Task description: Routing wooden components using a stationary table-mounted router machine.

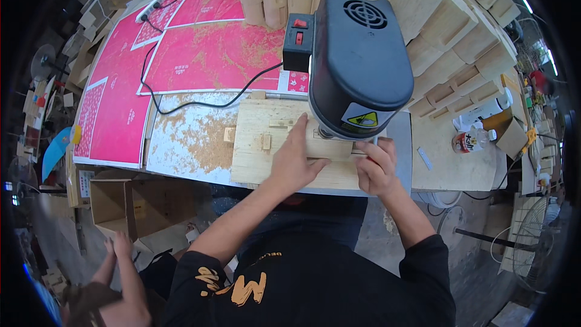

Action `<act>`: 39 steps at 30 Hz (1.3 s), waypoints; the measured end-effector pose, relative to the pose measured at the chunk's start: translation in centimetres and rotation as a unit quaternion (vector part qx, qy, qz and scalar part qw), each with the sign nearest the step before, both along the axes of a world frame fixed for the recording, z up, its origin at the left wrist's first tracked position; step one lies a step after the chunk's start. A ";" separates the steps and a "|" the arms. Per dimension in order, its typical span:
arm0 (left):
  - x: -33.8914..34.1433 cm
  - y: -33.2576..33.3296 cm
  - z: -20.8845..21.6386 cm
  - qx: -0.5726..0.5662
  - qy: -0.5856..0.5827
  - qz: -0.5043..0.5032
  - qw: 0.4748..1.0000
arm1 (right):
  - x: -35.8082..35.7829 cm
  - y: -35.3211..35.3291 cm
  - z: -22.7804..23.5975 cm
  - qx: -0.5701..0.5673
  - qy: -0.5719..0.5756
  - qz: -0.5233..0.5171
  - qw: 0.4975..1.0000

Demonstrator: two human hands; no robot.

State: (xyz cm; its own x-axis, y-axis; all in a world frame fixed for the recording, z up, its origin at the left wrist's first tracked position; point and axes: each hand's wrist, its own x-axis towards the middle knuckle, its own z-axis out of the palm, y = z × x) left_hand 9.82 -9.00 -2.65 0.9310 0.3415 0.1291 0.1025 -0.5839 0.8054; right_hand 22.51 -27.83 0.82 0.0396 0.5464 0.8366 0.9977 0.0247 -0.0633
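Observation:
A pale wooden block (pixel 330 147) lies on the wooden jig board (pixel 260 166) beneath the head of a dark bench drill press (pixel 361 54). My left hand (pixel 295 158) holds the block's left end, fingers stretched along its side and thumb at its near edge. At the block's right end is my right hand (pixel 379 168), its fingers curled and pressed together. What those fingers hold, if anything, is hidden. The machine's head covers the far part of the block and most of the tool tip.
Stacked wooden pieces (pixel 445 30) rise behind and right of the machine. A black cable (pixel 200 106) crosses pink sheets (pixel 212 54) and sawdust (pixel 193 139). A bottle (pixel 472 141) stands at right. Lower left are a cardboard box (pixel 142 203) and another person's hands (pixel 119 246).

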 end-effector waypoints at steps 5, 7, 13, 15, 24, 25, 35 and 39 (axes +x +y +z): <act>2.5 4.6 2.4 0.082 0.029 -0.108 0.990 | 0.2 1.7 12.0 0.041 0.343 0.003 0.938; 2.9 5.7 1.6 -0.024 0.120 -0.165 0.979 | 1.6 3.8 15.4 -0.025 0.479 -0.043 0.876; -0.6 7.0 5.5 -0.028 0.263 -0.190 0.946 | 1.6 0.7 4.3 -0.148 0.286 -0.083 0.943; -2.5 8.3 5.4 0.000 0.225 -0.233 0.946 | -0.4 -1.0 2.7 -0.237 0.258 -0.067 0.934; -8.8 10.1 8.0 0.110 0.186 -0.060 0.975 | -1.1 -4.2 0.7 -0.243 0.422 -0.164 0.858; -8.3 9.1 7.3 0.167 0.119 -0.042 0.978 | -1.0 -3.9 0.5 -0.246 0.422 -0.162 0.858; -8.2 4.9 1.4 0.279 0.012 0.029 0.960 | -0.9 -3.4 0.2 -0.221 0.444 -0.180 0.850; -7.0 5.2 1.4 0.316 -0.018 0.019 0.949 | -0.8 -4.1 -0.1 -0.209 0.412 -0.191 0.866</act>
